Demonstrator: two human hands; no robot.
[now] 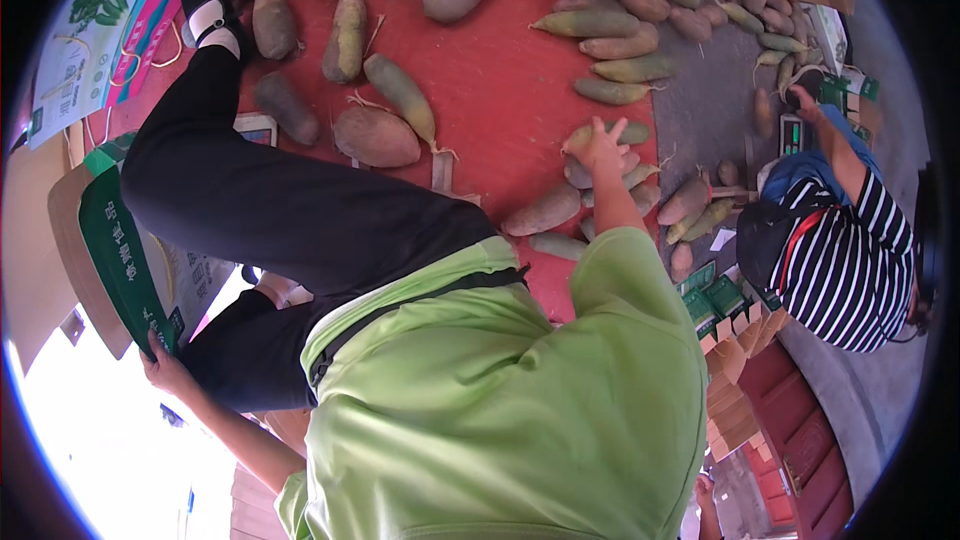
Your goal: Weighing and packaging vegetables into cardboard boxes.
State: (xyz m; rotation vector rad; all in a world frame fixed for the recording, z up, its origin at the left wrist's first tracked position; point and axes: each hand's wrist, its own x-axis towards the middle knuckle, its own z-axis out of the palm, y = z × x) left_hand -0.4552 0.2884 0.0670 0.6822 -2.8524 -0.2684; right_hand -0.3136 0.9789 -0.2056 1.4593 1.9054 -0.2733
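My right hand (603, 148) rests on a green radish (634, 133) lying on the red floor covering, its fingers spread apart over it. Just below that hand several more radishes lie close together, among them a large greyish-purple radish (543, 211). At the lower left my left hand (168, 372) grips the edge of a green cardboard box (118, 250), with the thumb on its printed face. The box stands tilted beside my leg. Part of its far side is hidden by my dark trousers.
Many radishes (640, 0) are heaped at the top and upper right. Printed bags (85, 40) stand at the upper left. A co-worker in a striped shirt (850, 275) bends at the right near a scale (791, 135). Folded boxes (725, 295) lie below.
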